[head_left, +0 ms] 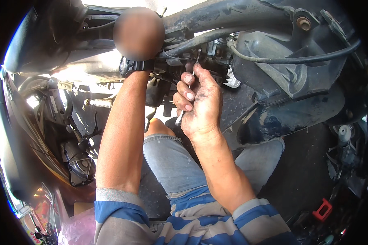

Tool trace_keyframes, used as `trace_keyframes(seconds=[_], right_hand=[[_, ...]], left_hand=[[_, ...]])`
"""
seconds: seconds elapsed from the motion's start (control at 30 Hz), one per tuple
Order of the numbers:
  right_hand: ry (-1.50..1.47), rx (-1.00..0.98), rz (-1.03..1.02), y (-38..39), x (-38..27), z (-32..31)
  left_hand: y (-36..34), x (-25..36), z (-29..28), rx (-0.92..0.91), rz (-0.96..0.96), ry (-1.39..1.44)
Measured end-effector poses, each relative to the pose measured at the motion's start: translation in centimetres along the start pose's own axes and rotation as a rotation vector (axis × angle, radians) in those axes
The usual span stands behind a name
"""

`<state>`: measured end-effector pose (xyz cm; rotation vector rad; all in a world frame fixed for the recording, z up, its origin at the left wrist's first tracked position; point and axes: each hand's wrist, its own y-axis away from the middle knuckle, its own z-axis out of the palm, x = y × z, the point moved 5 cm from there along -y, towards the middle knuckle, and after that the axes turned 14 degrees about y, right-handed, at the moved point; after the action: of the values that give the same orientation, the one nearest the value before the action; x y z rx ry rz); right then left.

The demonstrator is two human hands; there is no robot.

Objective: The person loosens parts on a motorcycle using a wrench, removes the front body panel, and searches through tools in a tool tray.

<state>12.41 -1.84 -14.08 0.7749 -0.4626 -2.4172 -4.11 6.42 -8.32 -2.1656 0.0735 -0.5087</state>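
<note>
My right hand [200, 96] is closed around a slim metal wrench [179, 119]. One end of it sticks out below my curled fingers, and the thin upper end rises past my thumb and forefinger to the dark engine parts [216, 55]. My left hand [139, 34] reaches up to the motorcycle's frame area, with a black watch [137, 65] on its wrist. Blur covers that hand, so its fingers and anything in them cannot be made out. A black hose [200, 41] runs between the two hands, just under the thick frame tube [229, 16].
Right of my hands sits a dusty black plastic housing [282, 65] with a cable curving across it. Below it is a dark mudguard [290, 114]. Another motorcycle's body [24, 134] stands at the left. A red plastic piece [323, 210] lies at lower right, a pink plastic bag [77, 228] at lower left.
</note>
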Motion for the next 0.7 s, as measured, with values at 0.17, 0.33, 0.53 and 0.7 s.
trace_keyframes(seconds=[0.17,0.33,0.53,0.7], right_hand=[[0.306,-0.001,-0.072,-1.7,0.5,-2.2],[0.556,-0.057,-0.227,-4.8,0.1,-4.6],[0.614,-0.062,-0.292,-4.6,0.4,-5.0],[0.522,-0.022,-0.175,-1.6,0.3,-3.8]], left_hand=[[-0.1,-1.1,0.1,-0.011,-0.078,0.061],[-0.3,-1.4,0.3,0.017,-0.097,0.096],[0.0,-1.3,0.0,-0.004,-0.071,0.067],[0.0,-0.9,-0.4,-0.005,-0.086,0.062]])
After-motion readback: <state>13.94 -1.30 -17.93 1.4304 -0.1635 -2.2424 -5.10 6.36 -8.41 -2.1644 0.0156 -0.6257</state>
